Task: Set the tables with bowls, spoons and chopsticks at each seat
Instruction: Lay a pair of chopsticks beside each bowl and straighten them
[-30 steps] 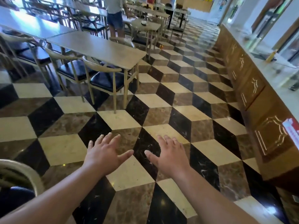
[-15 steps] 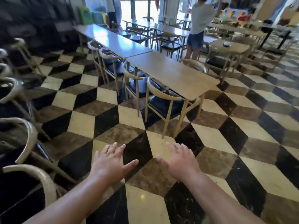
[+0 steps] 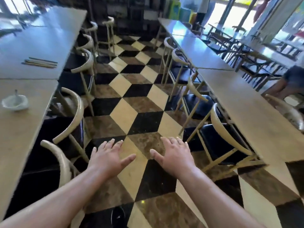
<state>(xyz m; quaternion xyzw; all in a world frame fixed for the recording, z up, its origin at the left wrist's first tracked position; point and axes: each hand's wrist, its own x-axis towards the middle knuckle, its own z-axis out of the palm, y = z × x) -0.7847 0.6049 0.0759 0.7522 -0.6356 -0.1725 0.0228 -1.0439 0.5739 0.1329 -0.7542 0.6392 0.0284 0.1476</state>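
My left hand (image 3: pixel 108 157) and my right hand (image 3: pixel 175 155) are stretched out palm down over the checkered floor of an aisle, fingers spread, holding nothing. A white bowl (image 3: pixel 14 102) with a spoon in it sits on the wooden table (image 3: pixel 21 129) at my left. Farther along that row of tables lies a bundle of chopsticks (image 3: pixel 40 62). The long wooden table (image 3: pixel 256 116) on my right carries nothing that I can see.
Cream-backed chairs with black seats line both sides of the aisle, for example a chair (image 3: pixel 70 116) on the left and a chair (image 3: pixel 225 139) on the right. A person (image 3: pixel 291 81) stands beyond the right table. More tables fill the bright far right.
The view has swung left: the counter and then the single table row gave way to an aisle between two table rows. Both hands stay open and empty in front of me.
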